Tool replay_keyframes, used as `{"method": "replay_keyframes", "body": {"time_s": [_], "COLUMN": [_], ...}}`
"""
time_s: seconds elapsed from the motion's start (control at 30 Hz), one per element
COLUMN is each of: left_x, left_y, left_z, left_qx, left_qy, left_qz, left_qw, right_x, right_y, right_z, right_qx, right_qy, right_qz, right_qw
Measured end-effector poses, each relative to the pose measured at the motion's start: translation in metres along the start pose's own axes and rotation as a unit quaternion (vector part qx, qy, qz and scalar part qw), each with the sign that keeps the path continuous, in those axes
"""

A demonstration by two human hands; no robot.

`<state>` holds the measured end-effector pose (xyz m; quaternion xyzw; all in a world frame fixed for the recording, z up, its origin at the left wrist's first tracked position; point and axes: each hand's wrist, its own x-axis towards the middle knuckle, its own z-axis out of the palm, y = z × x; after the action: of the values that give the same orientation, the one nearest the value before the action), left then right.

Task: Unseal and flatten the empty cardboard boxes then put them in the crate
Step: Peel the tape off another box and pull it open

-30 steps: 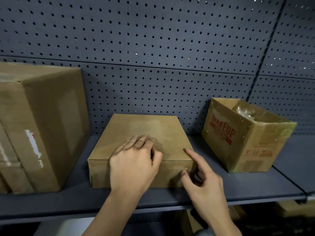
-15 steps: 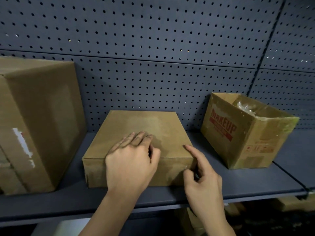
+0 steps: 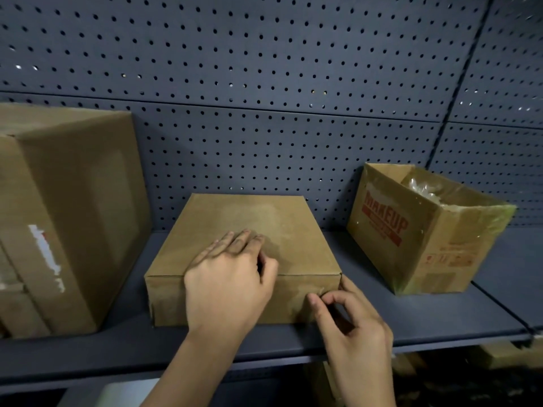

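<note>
The closed box (image 3: pixel 258 224) lay flat on the grey shelf (image 3: pixel 411 315), in the middle, its rear edge near the pegboard wall (image 3: pixel 264 69) and its front face set back a little from the shelf lip. A strip of bare shelf ran on each side of it: a narrower one toward the tall box (image 3: pixel 73 215) on the left, a wider one toward the open MAKEUP box (image 3: pixel 411 239) on the right, which stood turned at an angle with clear plastic showing inside. None of the 3 boxes touched. The shelf's front edge was open to the person, and more cardboard (image 3: pixel 499 353) showed dimly below it at the right.

The left hand (image 3: pixel 226 283) rested flat over the box's top front edge, its 4 fingers straight and close together on the lid, the thumb tucked in beside them and the heel of the palm hanging over the front face. It pressed rather than gripped.

The right hand (image 3: pixel 352 327) worked at the front right corner. Its thumb tip touched the front face just left of the vertical corner edge and the forefinger curled in against that edge, with only a narrow gap between them, the other fingers folded behind. Whether tape or a flap end sat between thumb and forefinger could not be told.

Half a second before, that forefinger had lain straight on the top edge near the corner; it had since dropped and curled down to the corner. The left hand and the box had kept their places.
</note>
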<state>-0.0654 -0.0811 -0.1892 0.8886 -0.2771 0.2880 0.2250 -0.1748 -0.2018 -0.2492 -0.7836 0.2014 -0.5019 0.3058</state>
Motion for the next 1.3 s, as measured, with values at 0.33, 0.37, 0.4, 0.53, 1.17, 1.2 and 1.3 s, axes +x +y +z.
{"method": "replay_keyframes", "body": {"time_s": [0.33, 0.37, 0.4, 0.53, 1.17, 1.2, 1.3], "left_x": [0.001, 0.001, 0.001, 0.001, 0.000, 0.001, 0.001], "left_y": [-0.001, -0.001, -0.001, -0.002, -0.002, -0.002, -0.002], "left_z": [0.000, -0.001, -0.001, -0.001, -0.001, -0.001, -0.002], "left_qx": [-0.001, -0.001, -0.002, -0.005, -0.006, -0.006, -0.002], "left_qy": [-0.009, -0.010, -0.010, -0.006, 0.003, 0.001, -0.004], "left_qz": [0.006, 0.005, 0.005, 0.008, 0.007, 0.008, 0.011], "left_qw": [1.000, 1.000, 1.000, 1.000, 1.000, 1.000, 1.000], "right_x": [0.007, 0.009, 0.010, 0.016, 0.010, 0.010, 0.015], "right_y": [0.001, 0.002, 0.004, 0.007, 0.002, 0.004, 0.007], "right_z": [-0.009, -0.012, -0.015, -0.023, -0.027, -0.028, -0.033], "right_qx": [-0.023, -0.017, -0.010, 0.038, 0.056, 0.060, 0.058], "right_qy": [-0.066, -0.080, -0.090, -0.116, -0.125, -0.128, -0.155], "right_qz": [-0.019, -0.010, 0.003, 0.063, 0.113, 0.113, 0.100], "right_qw": [0.997, 0.997, 0.996, 0.991, 0.984, 0.983, 0.981]}}
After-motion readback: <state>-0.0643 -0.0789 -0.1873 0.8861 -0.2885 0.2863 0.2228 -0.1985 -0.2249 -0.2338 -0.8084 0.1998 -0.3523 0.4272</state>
